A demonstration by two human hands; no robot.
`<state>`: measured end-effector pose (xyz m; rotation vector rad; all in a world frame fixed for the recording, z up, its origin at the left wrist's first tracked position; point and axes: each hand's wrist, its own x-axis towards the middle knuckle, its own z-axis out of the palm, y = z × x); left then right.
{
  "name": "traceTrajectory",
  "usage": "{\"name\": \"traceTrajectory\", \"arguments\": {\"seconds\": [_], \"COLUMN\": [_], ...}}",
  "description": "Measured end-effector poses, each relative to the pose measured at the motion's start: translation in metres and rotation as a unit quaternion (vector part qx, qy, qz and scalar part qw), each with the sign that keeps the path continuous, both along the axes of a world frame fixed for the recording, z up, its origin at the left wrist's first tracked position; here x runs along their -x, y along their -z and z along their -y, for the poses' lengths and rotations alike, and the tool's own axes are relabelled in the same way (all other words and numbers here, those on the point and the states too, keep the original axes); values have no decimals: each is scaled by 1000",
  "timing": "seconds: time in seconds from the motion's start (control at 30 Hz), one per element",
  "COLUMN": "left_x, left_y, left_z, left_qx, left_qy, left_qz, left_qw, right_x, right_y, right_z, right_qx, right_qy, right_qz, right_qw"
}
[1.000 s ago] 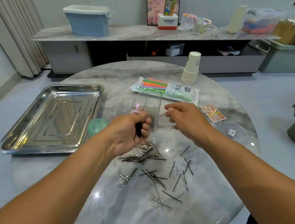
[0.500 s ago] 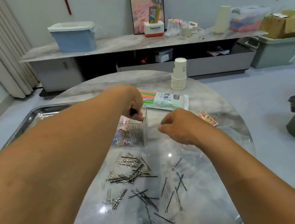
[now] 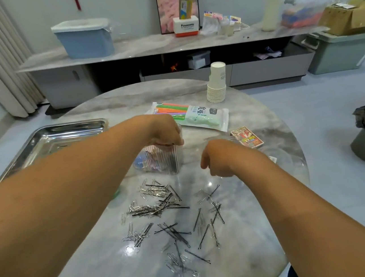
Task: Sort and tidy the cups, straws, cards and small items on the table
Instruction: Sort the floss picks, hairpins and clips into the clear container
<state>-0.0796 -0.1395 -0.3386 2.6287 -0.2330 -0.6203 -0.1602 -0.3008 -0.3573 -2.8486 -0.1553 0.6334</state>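
Head view: left hand (image 3: pixel 166 132) poised over clear ribbed container (image 3: pixel 163 161), fingers curled down at rim, likely dropping pins in; contents of grip hidden. Right hand (image 3: pixel 220 157) loosely curled, empty, hovering above scattered hairpins and paper clips (image 3: pixel 171 219) on table (image 3: pixel 267 197), ready for next pick.

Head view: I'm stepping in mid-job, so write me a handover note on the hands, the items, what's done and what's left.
Left hand: fingers down at the rim of the clear container; whether it holds anything is hidden.
Right hand: loosely curled, hovering, holds nothing visible.
Paper clips and hairpins lie scattered on the table.
Paper cups stacked; straw pack and cards lie apart; tray unused.
Left: sort the pins.
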Motion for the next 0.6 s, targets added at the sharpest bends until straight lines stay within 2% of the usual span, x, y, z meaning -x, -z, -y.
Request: {"name": "traceTrajectory", "arguments": {"seconds": [0.1, 0.2, 0.3, 0.37, 0.4, 0.43, 0.5, 0.6], "left_x": [26, 49, 77, 99, 111, 121, 140, 160], "left_y": [-3, -4, 4, 15, 23, 33, 56, 84], "left_z": [-8, -19, -40, -55, -63, -71, -86, -103], "left_qx": [-45, -11, 47, 91, 103, 103, 76, -13], "left_qy": [97, 138, 89, 22, -9, -38, -82, -82], "left_qz": [38, 52, 187, 300, 323, 315, 241, 155], "left_qw": [994, 989, 977, 949, 941, 943, 964, 984], "right_x": [10, 16, 19, 22, 25, 28, 36, 44], "right_y": [21, 40, 52, 54, 54, 55, 55, 57], "right_z": [2, 7, 12, 14, 14, 13, 11, 7], "right_qx": [46, 67, 36, 30, 37, 49, 77, 110], "right_qy": [-40, -55, -22, 0, 5, 5, -9, -25], "right_qz": [-34, -15, 4, 9, 11, 10, 15, 32], "right_qw": [998, 996, 999, 1000, 999, 999, 997, 993]}}
